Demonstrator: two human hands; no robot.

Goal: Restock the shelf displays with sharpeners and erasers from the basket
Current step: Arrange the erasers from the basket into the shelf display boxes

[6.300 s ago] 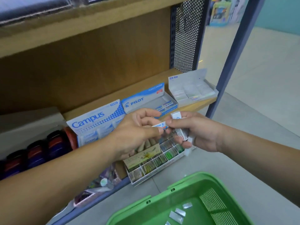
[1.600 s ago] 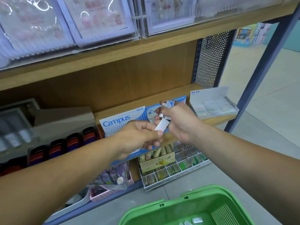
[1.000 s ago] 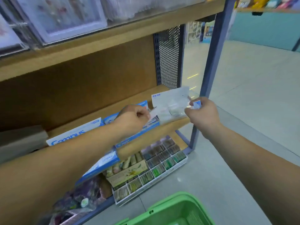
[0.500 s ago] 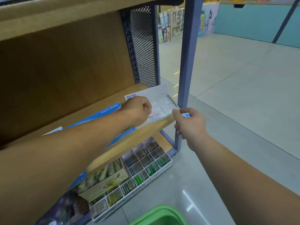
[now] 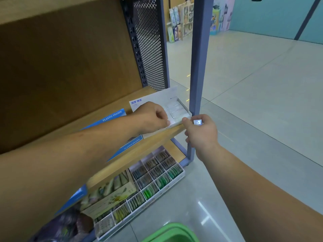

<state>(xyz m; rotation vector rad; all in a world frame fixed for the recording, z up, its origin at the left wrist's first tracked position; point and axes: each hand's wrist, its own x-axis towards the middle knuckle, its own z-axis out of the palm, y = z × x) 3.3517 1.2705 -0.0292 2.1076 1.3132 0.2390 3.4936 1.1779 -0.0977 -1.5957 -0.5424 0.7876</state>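
Mid-restock, your left hand (image 5: 152, 117) curls into the eraser box (image 5: 157, 97), its catch hidden. At its three o'clock your right hand (image 5: 201, 133) grips an eraser (image 5: 197, 122). Next, slot it squarely into a row.

a dark perforated metal panel (image 5: 148, 44) is standing beside a grey-blue upright post (image 5: 201, 58), a pale tiled floor (image 5: 262, 84) is stretching away toward a teal wall (image 5: 271, 13), and a distant rack of colourful printed goods (image 5: 180, 23) is standing on that floor near the wall.
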